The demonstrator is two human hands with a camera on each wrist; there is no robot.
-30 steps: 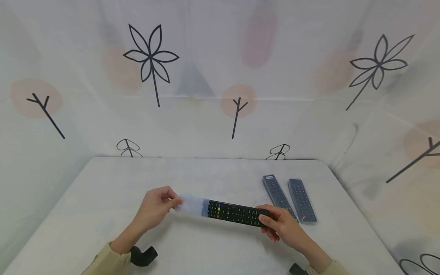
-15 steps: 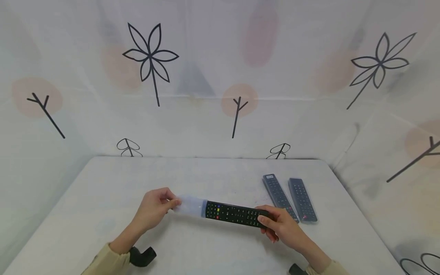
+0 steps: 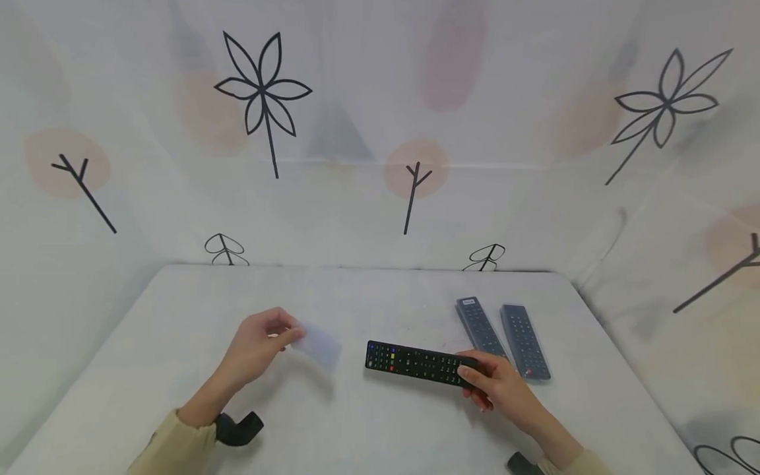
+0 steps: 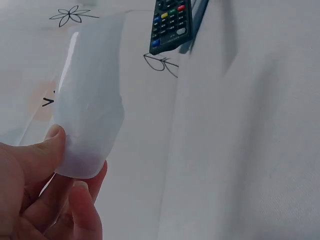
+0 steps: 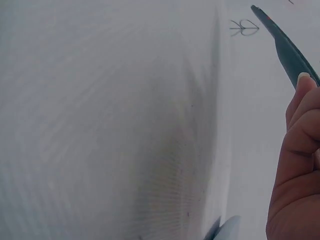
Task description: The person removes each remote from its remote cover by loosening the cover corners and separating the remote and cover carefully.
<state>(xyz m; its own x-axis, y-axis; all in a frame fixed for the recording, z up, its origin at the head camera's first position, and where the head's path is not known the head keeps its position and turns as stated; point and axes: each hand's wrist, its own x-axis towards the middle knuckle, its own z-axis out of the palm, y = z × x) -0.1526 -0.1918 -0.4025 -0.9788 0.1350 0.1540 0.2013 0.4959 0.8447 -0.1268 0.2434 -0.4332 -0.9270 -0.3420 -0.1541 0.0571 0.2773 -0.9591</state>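
1. The white bench (image 3: 178,343) carries everything, with printed cloth (image 3: 356,132) hung behind it.
2. Two wrapped remotes (image 3: 501,336) lie side by side at the far right.
3. The bare remote (image 3: 415,361) sits mid-bench; the right hand (image 3: 499,389) grips its right end, fingers (image 5: 300,105) curled round it.
4. The left hand (image 3: 255,346) holds the clear sleeve (image 4: 92,100) above the bench, apart from the remote, pinched between thumb and fingers (image 4: 82,200).
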